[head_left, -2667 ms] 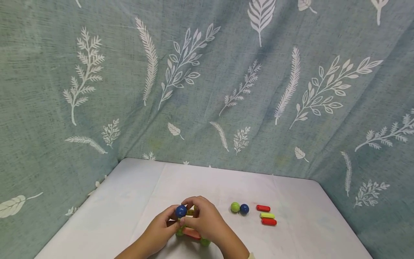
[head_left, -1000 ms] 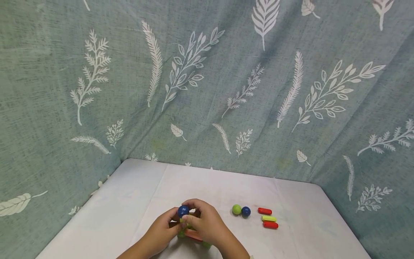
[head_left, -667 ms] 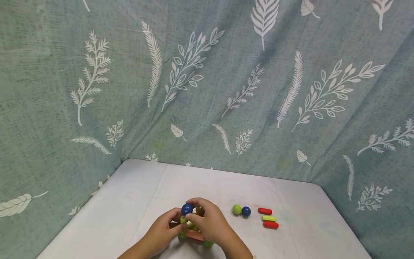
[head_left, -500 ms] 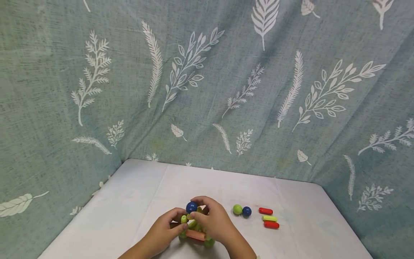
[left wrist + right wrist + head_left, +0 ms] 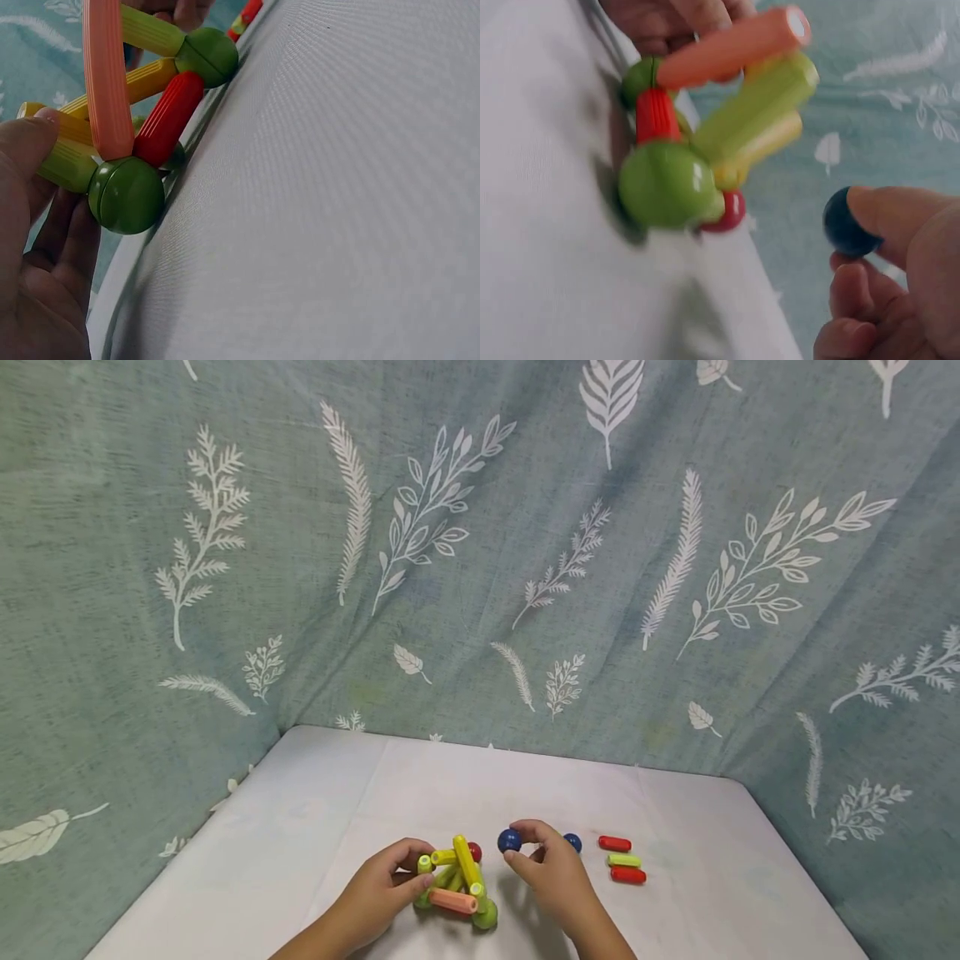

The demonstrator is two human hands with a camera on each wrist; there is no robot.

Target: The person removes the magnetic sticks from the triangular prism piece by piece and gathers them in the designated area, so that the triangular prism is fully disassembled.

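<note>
A small frame of coloured toy rods and balls stands on the white table. It has green balls (image 5: 485,914) at its lower corners, a red ball (image 5: 475,852) at the back, a salmon rod (image 5: 453,902) across the front and a yellow rod (image 5: 467,860) slanting over the top. My left hand (image 5: 382,889) pinches the yellow-green rod (image 5: 67,166) at the frame's left corner. To the right of the frame, my right hand (image 5: 553,870) holds a blue ball (image 5: 509,841) between thumb and fingers, apart from the frame and above the table.
Another blue ball (image 5: 573,842) lies behind my right hand, partly covered by it. Farther right are a red rod (image 5: 615,843), a yellow-green rod (image 5: 624,861) and a second red rod (image 5: 628,876). A leaf-patterned cloth (image 5: 465,610) hangs beyond the white table (image 5: 675,810).
My right hand has lifted the blue ball off the frame's left corner and moved right with it. The loose green ball is now hidden behind that hand. My left hand stays at the frame.
</note>
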